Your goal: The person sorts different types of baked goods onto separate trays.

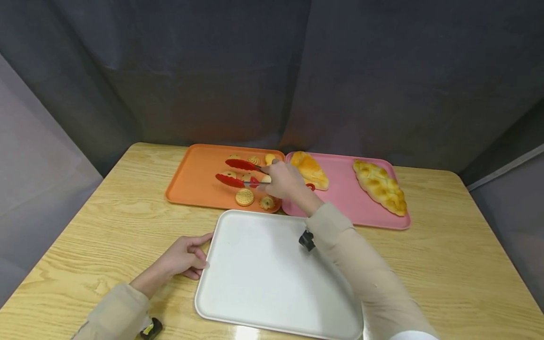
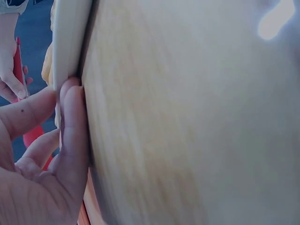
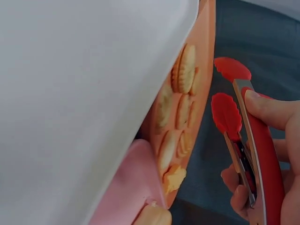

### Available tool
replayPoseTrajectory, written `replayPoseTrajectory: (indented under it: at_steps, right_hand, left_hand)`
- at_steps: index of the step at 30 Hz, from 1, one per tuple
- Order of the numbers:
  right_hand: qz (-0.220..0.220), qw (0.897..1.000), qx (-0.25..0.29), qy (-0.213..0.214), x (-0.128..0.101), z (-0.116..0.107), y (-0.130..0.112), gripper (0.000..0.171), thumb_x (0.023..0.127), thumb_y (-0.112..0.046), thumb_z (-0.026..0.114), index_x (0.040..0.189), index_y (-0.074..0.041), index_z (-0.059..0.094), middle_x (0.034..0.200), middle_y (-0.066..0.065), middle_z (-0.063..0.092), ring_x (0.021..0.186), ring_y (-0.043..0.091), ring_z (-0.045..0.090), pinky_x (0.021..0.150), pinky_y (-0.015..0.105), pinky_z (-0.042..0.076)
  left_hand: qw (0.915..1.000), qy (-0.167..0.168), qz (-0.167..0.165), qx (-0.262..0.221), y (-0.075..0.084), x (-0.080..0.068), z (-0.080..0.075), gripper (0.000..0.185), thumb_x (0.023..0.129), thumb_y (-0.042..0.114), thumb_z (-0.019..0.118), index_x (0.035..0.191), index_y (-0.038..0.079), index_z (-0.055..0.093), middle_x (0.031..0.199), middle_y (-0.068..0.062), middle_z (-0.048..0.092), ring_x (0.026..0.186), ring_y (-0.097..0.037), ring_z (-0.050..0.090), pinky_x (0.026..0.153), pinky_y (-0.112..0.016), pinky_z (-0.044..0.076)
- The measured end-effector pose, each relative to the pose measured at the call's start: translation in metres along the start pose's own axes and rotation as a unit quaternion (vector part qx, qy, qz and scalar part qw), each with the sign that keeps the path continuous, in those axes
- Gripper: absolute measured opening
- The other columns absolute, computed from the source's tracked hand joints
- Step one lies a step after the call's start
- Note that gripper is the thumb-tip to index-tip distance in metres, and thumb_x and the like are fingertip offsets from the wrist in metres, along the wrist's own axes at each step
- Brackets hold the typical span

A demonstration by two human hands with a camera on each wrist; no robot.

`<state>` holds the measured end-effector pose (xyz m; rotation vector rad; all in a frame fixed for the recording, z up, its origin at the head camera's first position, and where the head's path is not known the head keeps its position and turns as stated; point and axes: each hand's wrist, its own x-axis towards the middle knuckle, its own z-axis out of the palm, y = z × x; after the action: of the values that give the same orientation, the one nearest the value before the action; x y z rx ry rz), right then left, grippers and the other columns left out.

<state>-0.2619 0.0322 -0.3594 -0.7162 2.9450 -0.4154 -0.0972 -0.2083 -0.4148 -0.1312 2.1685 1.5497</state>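
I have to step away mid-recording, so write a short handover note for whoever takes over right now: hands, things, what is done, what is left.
Right hand grips the red tongs, jaws apart above the cookies on the orange tray; nothing is between the jaws.
Left hand rests on the table, fingers touching the left edge of the white tray.
Two bread loaves lie on the pink tray.
Done: nothing lies on the white tray.
Left, as it looks: picking up cookies with the tongs, probably for the white tray.

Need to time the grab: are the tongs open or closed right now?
Open. The tongs in the right hand show two red tips spread apart above the orange tray, gripping nothing.
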Motion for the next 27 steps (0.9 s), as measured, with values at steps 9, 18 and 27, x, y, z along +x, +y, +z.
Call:
replayPoseTrajectory:
  at_steps: [9, 18, 27]
  right_hand:
    - [-0.021, 0.998, 0.011, 0.054, -0.031, -0.018, -0.001, 0.062, 0.074, -0.045, 0.071, 0.125, -0.013, 0.057, 0.084, 0.007, 0.054, 0.044, 0.017, 0.038, 0.04, 0.022, 0.035]
    - [-0.061, 0.992, 0.021, 0.11, -0.061, -0.031, 0.009, 0.059, 0.071, -0.039, 0.075, 0.121, -0.011, 0.061, 0.082, 0.007, 0.053, 0.056, 0.017, 0.043, 0.044, 0.024, 0.037]
    - [-0.091, 0.984, 0.008, 0.152, -0.086, -0.041, 0.017, 0.057, 0.069, -0.034, 0.078, 0.118, -0.008, 0.063, 0.079, 0.008, 0.055, 0.055, 0.017, 0.042, 0.045, 0.024, 0.038]
  left_hand:
    - [1.0, 0.002, 0.0, 0.003, 0.001, 0.001, 0.002, 0.074, 0.074, -0.006, 0.063, 0.14, 0.001, 0.03, 0.071, -0.008, 0.056, 0.05, -0.016, 0.056, 0.047, -0.033, 0.053]
    - [1.0, -0.003, 0.005, 0.001, 0.001, 0.0, 0.001, 0.075, 0.074, -0.006, 0.063, 0.14, 0.0, 0.029, 0.069, -0.007, 0.056, 0.049, -0.016, 0.056, 0.047, -0.033, 0.053]
    - [1.0, -0.004, 0.006, 0.005, -0.003, 0.001, 0.0, 0.075, 0.074, -0.005, 0.063, 0.141, 0.0, 0.029, 0.07, -0.007, 0.057, 0.05, -0.016, 0.056, 0.047, -0.033, 0.053]
